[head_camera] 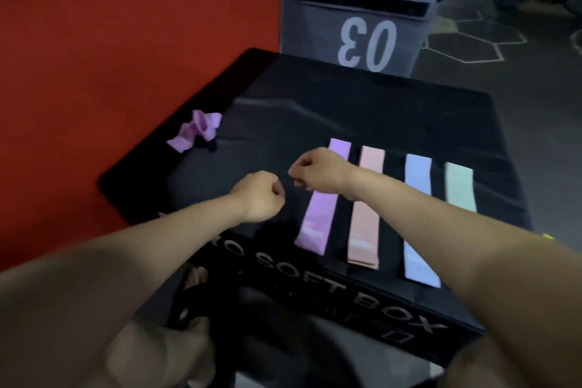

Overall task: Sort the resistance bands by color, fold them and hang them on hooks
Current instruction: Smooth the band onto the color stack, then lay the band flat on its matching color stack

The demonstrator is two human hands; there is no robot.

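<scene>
Fingers on both hands are curled inward into loose fists above the black soft box [409, 123]; whether they pinch something dark between them cannot be told, since anything black would vanish against the box top. Left hand [259, 197] hovers over the near-middle of the box with its knuckles turned right, and right hand [318, 170] sits just beside it, slightly farther away, its wrist crossing over the purple band [318, 214]. That band lies flat and straight near the front edge, first in a row of four laid side by side with gaps between them: next comes the peach band [367, 214], then the blue band [420, 224], then the mint band [459, 187] farthest right. Well apart from the row, near the box's left edge, a crumpled purple band [196, 131] lies in a heap with something small and dark touching it. A red pad [126, 57] stands along the left side, and a grey box marked 03 [356, 25] stands beyond.
</scene>
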